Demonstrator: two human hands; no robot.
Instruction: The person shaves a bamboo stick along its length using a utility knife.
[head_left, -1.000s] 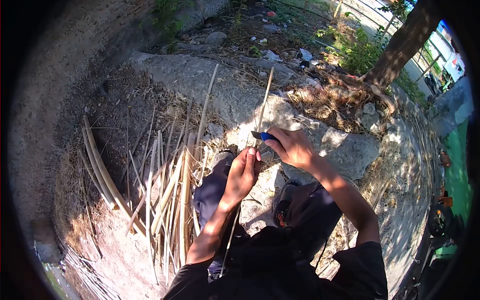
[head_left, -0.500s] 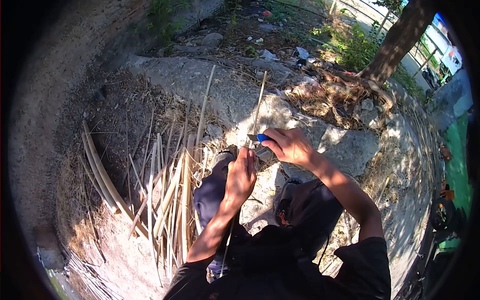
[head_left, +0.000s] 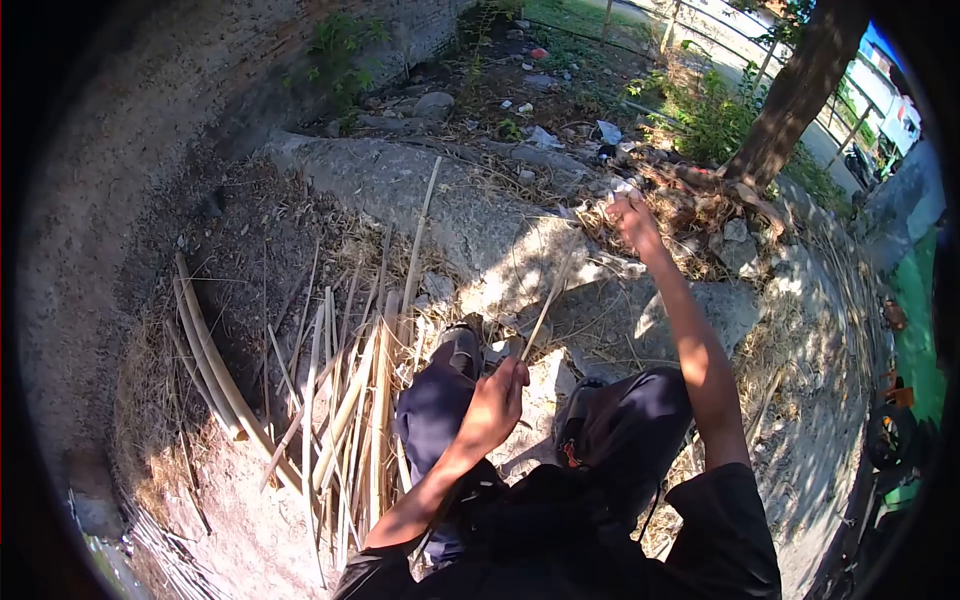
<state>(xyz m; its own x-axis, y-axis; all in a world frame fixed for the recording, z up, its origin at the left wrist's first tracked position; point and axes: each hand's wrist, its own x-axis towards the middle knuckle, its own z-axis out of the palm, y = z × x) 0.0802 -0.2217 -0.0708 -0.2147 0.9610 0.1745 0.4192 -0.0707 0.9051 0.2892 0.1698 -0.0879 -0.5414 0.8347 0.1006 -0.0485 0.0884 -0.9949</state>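
My left hand (head_left: 492, 406) is closed around a thin bamboo strip (head_left: 545, 312), above and between my knees. The strip sticks up and slightly right from the fist, its far end blurred. My right hand (head_left: 636, 226) is stretched far forward, over the stones near the tree roots, apart from the strip. Its fingers look curled but are blurred, and what they hold is hidden. The blue-handled knife from the earlier frame cannot be made out now.
Several bamboo strips and poles (head_left: 380, 400) lie on the ground left of my legs, with curved pieces (head_left: 215, 365) farther left. Ahead is a stone ledge (head_left: 390, 185); a tree trunk (head_left: 795, 95) rises at upper right. A rough wall (head_left: 140, 120) stands on the left.
My right hand has swung forward and right, away from my left hand. My left hand has drawn back towards my body with the bamboo strip, which leans farther right.
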